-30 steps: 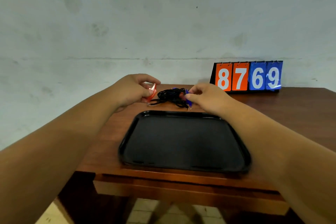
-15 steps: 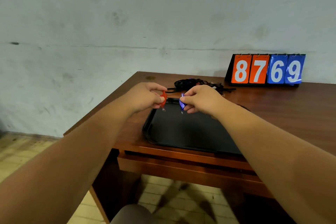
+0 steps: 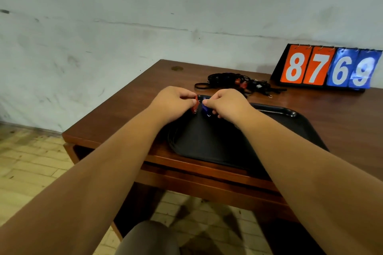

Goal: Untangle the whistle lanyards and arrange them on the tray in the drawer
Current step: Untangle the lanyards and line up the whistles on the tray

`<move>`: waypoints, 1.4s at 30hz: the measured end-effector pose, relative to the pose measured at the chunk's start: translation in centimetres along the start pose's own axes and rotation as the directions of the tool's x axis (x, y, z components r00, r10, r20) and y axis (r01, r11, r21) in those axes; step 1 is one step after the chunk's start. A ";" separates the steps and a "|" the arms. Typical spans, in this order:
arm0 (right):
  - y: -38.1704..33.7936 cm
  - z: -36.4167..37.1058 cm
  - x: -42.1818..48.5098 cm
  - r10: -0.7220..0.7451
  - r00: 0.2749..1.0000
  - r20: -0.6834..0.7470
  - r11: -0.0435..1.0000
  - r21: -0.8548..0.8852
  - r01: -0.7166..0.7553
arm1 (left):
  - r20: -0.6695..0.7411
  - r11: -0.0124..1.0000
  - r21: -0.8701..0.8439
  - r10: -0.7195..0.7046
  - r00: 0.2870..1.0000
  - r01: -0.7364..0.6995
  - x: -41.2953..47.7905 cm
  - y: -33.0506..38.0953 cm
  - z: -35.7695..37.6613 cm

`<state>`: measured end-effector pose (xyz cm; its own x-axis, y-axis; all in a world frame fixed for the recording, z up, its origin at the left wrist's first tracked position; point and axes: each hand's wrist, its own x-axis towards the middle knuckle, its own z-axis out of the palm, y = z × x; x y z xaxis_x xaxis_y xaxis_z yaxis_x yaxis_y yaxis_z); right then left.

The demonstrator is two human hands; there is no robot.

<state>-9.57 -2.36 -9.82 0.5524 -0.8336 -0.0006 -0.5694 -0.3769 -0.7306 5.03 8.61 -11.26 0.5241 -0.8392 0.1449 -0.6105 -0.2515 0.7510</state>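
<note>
Over the far-left corner of the flat black plastic tray (image 3: 290,122), the left hand (image 3: 174,102) pinches a small red whistle (image 3: 195,105) and the right hand (image 3: 228,104) a small blue whistle (image 3: 205,109), nearly touching. The tangled black lanyards (image 3: 232,80) lie beyond the rim on the brown wooden table (image 3: 128,114), which stands against a pale wall.

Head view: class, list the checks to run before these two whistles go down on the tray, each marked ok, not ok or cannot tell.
1. Left hand pinches the red whistle: ok.
2. Right hand pinches the blue whistle: ok.
3. Both whistles over the black tray: ok.
4. Their cords free of each other: cannot tell.
5. Pile of lanyards untangled: not ok, bunched behind the tray.
6. Tray in the drawer: not ok, it sits on the table top.
</note>
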 end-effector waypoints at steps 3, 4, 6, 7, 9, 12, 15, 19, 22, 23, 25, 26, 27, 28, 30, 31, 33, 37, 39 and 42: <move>0.3 0.3 0.1 0.027 0.999 -0.042 1.000 0.007 -0.027 | -0.038 1.000 0.002 0.021 0.999 -0.021 0.1 -0.3 0.5; 0.5 0.4 0.2 0.032 0.998 -0.055 0.999 0.022 -0.031 | -0.052 1.000 -0.009 0.022 0.998 -0.022 0.3 -0.5 0.5; 1.1 0.5 0.2 0.030 0.997 -0.070 0.998 0.055 -0.026 | -0.066 1.000 -0.018 0.016 0.998 -0.017 0.6 -0.7 0.7; 1.3 0.6 0.2 0.023 0.998 -0.065 0.998 0.064 -0.019 | -0.069 1.000 -0.021 0.013 0.998 -0.015 0.7 -0.8 0.8; 1.5 0.6 0.3 0.014 0.999 -0.053 0.996 0.087 -0.009 | -0.074 0.999 -0.033 0.012 0.997 -0.015 1.0 -1.1 1.0; 1.7 0.5 0.3 0.004 0.998 -0.055 0.992 0.125 0.002 | -0.095 1.000 -0.002 0.028 0.995 -0.028 1.1 -1.2 1.3; 1.8 0.5 0.2 -0.001 0.998 -0.058 0.989 0.146 0.010 | -0.106 0.999 0.000 0.037 0.994 -0.037 1.0 -1.2 1.3; 1.8 0.4 0.2 0.004 0.999 -0.047 0.991 0.131 0.003 | -0.046 0.999 -0.032 0.014 0.999 -0.015 1.0 -1.0 1.2; 1.9 0.4 0.2 0.002 0.999 -0.051 0.990 0.140 0.005 | -0.057 0.999 -0.037 0.006 0.998 -0.008 1.0 -0.9 1.2; 2.0 0.5 0.2 -0.001 0.999 -0.054 0.989 0.145 0.009 | -0.060 0.999 -0.044 0.000 0.998 -0.003 1.0 -0.9 1.2; 2.0 0.6 0.3 0.000 0.999 -0.053 0.990 0.139 0.007 | -0.069 0.998 -0.055 -0.014 0.998 0.010 1.0 -1.0 1.2; 1.9 0.6 0.4 0.003 0.998 -0.055 0.991 0.135 0.004 | -0.077 0.998 -0.054 -0.011 0.997 0.006 1.0 -1.0 1.2; 1.9 0.7 0.4 0.008 0.998 -0.055 0.991 0.133 0.000 | -0.084 0.999 -0.050 -0.004 0.996 0.000 1.0 -1.1 1.2; 1.8 0.7 0.4 0.011 0.998 -0.054 0.991 0.133 -0.004 | -0.091 0.999 -0.047 0.002 0.996 -0.006 1.0 -1.1 1.2; 1.8 0.8 0.4 0.008 0.998 -0.058 0.992 0.127 -0.001 | -0.099 0.999 -0.042 0.014 0.995 -0.019 1.0 -1.2 1.2; 1.8 0.7 0.4 0.008 0.998 -0.059 0.992 0.125 0.000 | -0.099 0.999 -0.041 0.019 0.995 -0.023 1.0 -1.3 1.2; 1.8 0.8 0.4 0.014 0.998 -0.056 0.992 0.129 -0.007 | -0.099 0.998 -0.050 0.026 0.995 -0.031 1.0 -1.4 1.2; 1.7 0.7 0.3 0.023 0.997 -0.067 0.990 0.139 -0.013 | -0.100 0.998 -0.052 0.024 0.995 -0.030 1.1 -1.4 1.2; 1.8 0.6 0.3 0.027 0.997 -0.077 0.989 0.149 -0.016 | -0.109 0.997 -0.065 0.024 0.994 -0.031 1.3 -1.5 1.2; 1.7 0.4 0.2 0.057 0.996 -0.074 0.984 0.175 -0.044 | -0.129 0.998 -0.049 0.026 0.991 -0.033 1.4 -1.6 1.2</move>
<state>-10.18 -2.95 -11.34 0.4727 -0.8812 0.0079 -0.4772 -0.2635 -0.8383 6.10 7.25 -13.03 0.5802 -0.7762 0.2467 -0.5975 -0.1999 0.7765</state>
